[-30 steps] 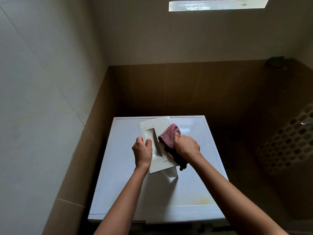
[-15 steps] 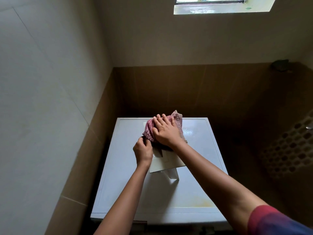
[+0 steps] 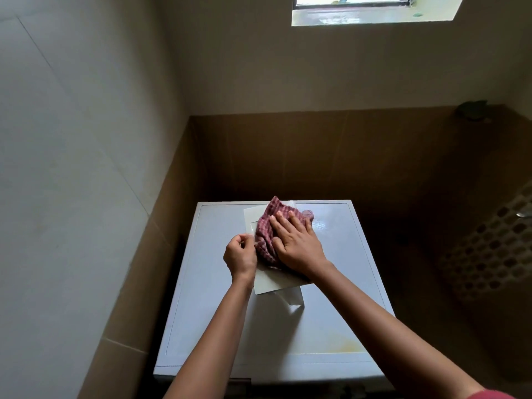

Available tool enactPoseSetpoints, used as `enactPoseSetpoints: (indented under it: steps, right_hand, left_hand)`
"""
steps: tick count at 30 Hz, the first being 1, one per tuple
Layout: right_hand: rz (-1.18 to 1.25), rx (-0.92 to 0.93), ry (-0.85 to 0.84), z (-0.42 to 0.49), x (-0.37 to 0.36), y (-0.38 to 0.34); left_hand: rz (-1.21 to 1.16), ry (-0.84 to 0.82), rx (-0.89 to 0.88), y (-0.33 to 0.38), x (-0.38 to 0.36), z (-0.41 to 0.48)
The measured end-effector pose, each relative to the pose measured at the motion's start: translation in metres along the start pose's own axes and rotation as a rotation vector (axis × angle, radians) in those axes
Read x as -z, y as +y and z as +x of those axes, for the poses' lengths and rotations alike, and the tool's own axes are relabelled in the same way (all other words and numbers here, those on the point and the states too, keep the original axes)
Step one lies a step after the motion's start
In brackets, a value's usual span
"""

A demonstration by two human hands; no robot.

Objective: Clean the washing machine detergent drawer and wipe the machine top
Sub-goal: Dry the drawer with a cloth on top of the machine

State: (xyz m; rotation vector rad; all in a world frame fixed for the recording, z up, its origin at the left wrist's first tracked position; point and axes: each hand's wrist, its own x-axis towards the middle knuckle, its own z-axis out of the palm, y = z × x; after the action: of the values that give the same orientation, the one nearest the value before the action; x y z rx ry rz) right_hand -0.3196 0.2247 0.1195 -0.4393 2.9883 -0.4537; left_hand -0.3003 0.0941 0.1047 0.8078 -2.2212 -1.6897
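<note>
Two hands on the job: the right hand (image 3: pixel 296 246) is flat, fingers straight and spread, pressing a red checked cloth (image 3: pixel 269 226) down onto the white detergent drawer (image 3: pixel 273 282), and the left hand (image 3: pixel 240 256) has its fingers curled in, gripping the drawer's left edge just beside the cloth. The drawer is out of the machine and sits on the washing machine top (image 3: pixel 331 312), toward the back and a bit left of centre, tilted so its near end stands up off the surface. As for what's inside the drawer, can't tell, since the cloth and the right hand cover most of it; only a bit of a recess shows at the far left, and it looks bare. Near the front right of the machine top there's a yellowish stain (image 3: pixel 342 345). Off to the right sits a perforated basket (image 3: pixel 489 254) in the shadows, contents hidden. High on the back wall is a small window (image 3: pixel 354 10).
</note>
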Motion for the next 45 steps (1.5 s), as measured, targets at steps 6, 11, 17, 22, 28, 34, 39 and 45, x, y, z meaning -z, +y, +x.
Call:
enactPoseSetpoints:
  steps: [6, 11, 17, 22, 28, 34, 39, 45]
  right_hand:
    - [-0.115, 0.149, 0.022, -0.017, -0.004, -0.013]
    - [-0.117, 0.020, 0.008, -0.002, -0.004, -0.042]
    - [-0.074, 0.093, 0.049, -0.029, -0.007, -0.042]
    - [-0.186, 0.210, 0.109, -0.063, -0.014, -0.043]
    - [-0.192, 0.305, 0.143, -0.077, -0.015, -0.036]
    - [-0.136, 0.570, 0.427, -0.092, -0.023, -0.018]
    - [-0.132, 0.708, 0.501, -0.104, -0.024, 0.006]
    - [-0.112, 0.439, 0.508, -0.118, -0.026, 0.018]
  left_hand:
    - [-0.300, -0.096, 0.340, 0.005, 0.010, 0.007]
    - [-0.239, -0.144, 0.424, 0.012, 0.016, 0.014]
    - [-0.151, -0.193, 0.318, 0.013, 0.018, 0.017]
    - [-0.083, -0.213, 0.278, 0.017, 0.021, 0.015]
    - [-0.035, -0.215, 0.232, 0.017, 0.023, 0.016]
    - [-0.043, -0.209, 0.246, 0.014, 0.026, 0.018]
    - [0.030, -0.210, 0.181, 0.011, 0.026, 0.018]
    - [0.133, -0.188, 0.087, 0.012, 0.022, 0.019]
